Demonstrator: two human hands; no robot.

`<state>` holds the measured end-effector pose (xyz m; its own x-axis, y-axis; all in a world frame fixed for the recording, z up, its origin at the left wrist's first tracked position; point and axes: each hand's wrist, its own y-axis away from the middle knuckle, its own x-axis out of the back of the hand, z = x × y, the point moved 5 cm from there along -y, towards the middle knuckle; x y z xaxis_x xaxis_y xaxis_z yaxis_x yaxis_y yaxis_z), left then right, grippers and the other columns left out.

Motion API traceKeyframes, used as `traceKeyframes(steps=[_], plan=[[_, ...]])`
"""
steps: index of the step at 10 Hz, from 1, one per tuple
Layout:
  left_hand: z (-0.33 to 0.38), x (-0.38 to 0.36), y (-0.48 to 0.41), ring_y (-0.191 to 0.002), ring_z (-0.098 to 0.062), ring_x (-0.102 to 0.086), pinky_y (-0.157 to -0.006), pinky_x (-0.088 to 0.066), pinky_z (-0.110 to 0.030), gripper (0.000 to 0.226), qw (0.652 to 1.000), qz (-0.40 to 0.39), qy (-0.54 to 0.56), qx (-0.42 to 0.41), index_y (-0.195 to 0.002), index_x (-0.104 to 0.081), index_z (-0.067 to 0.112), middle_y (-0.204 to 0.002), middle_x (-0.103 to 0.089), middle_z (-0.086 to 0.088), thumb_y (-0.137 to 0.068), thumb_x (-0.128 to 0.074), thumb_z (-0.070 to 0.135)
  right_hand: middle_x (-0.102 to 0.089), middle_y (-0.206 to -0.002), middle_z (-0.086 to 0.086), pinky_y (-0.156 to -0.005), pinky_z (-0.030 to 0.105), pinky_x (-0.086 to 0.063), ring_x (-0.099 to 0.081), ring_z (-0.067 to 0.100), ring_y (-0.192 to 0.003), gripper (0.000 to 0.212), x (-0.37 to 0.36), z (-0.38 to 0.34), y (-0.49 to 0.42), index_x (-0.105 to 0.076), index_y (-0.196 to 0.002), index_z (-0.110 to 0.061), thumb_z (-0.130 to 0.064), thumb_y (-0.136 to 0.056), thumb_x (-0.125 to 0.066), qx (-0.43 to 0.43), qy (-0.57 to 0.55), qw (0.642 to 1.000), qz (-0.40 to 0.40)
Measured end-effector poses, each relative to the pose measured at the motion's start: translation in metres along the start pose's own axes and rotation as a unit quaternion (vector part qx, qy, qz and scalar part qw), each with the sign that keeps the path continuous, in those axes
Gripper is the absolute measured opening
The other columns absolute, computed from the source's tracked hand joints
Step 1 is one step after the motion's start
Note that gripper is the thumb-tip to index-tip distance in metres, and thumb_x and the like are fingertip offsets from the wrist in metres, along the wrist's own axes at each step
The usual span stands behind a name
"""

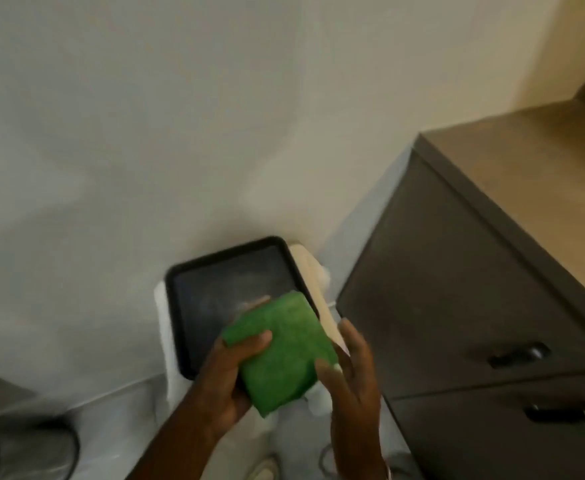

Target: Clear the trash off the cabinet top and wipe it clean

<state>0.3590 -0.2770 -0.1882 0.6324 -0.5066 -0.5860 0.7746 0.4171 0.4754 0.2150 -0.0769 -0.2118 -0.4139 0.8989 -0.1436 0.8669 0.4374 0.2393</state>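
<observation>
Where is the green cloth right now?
In the head view, low centre: the green cloth is held by the left hand, the right hand beside it, above the black-rimmed bin, left of the cabinet.

Bin mouth: the black-rimmed bin (194, 271) stands open from above, its far and left parts uncovered.
Over the bin: both hands, left (228, 375) and right (350, 372), and a green cloth (284, 348) cover its near right corner.
Behind: the wall (180, 116) stands just behind the bin.
Right: the dark cabinet (457, 289) side stands close, leaving a narrow gap.
Surface: the cabinet top (544, 174) shows bare where visible.
Left: open floor (111, 410) beside the bin.
</observation>
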Motion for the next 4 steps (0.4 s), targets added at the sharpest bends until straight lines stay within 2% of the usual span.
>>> traceKeyframes(steps=[1, 2, 3, 4], plan=[[0.052, 0.033, -0.015, -0.107, -0.034, -0.066, -0.080, -0.058, -0.044, 0.051, 0.989, 0.091, -0.097, -0.060, -0.128, -0.055, 0.022, -0.125, -0.065, -0.016, -0.082, -0.068, 0.007, -0.068, -0.112, 0.010, -0.079, 0.039, -0.061, -0.070, 0.023, -0.098, 0.059, -0.142, -0.016, -0.008, -0.053, -0.128, -0.020, 0.004, -0.077, -0.069, -0.010, 0.056, 0.998, -0.025], [0.083, 0.056, -0.026, -0.107, -0.031, -0.060, -0.084, -0.056, -0.043, 0.056, 0.914, 0.250, -0.296, -0.117, -0.133, -0.048, 0.017, -0.129, -0.057, -0.017, -0.082, -0.071, 0.014, -0.067, -0.107, 0.002, -0.082, 0.037, -0.061, -0.068, 0.020, -0.101, 0.051, -0.177, -0.017, -0.021, -0.059, -0.116, -0.018, 0.011, -0.075, -0.067, 0.003, 0.134, 0.991, 0.008], [0.094, 0.049, -0.036, -0.121, -0.035, -0.053, -0.102, -0.047, -0.045, 0.067, 0.859, 0.272, -0.414, -0.129, -0.140, -0.040, 0.010, -0.135, -0.053, -0.019, -0.080, -0.070, 0.013, -0.068, -0.108, 0.009, -0.086, 0.044, -0.059, -0.068, 0.024, -0.099, 0.048, -0.178, -0.011, -0.013, -0.059, -0.118, -0.014, 0.010, -0.077, -0.067, -0.020, 0.144, 0.989, 0.024], [0.097, 0.025, -0.034, -0.133, -0.035, -0.043, -0.113, -0.035, -0.044, 0.069, 0.812, 0.249, -0.502, -0.164, -0.141, -0.036, 0.000, -0.143, -0.046, -0.023, -0.080, -0.066, 0.007, -0.071, -0.105, 0.007, -0.086, 0.027, -0.057, -0.070, 0.021, -0.098, 0.045, -0.148, -0.027, 0.015, -0.063, -0.107, -0.029, 0.006, -0.078, -0.068, 0.032, 0.131, 0.987, 0.088]])
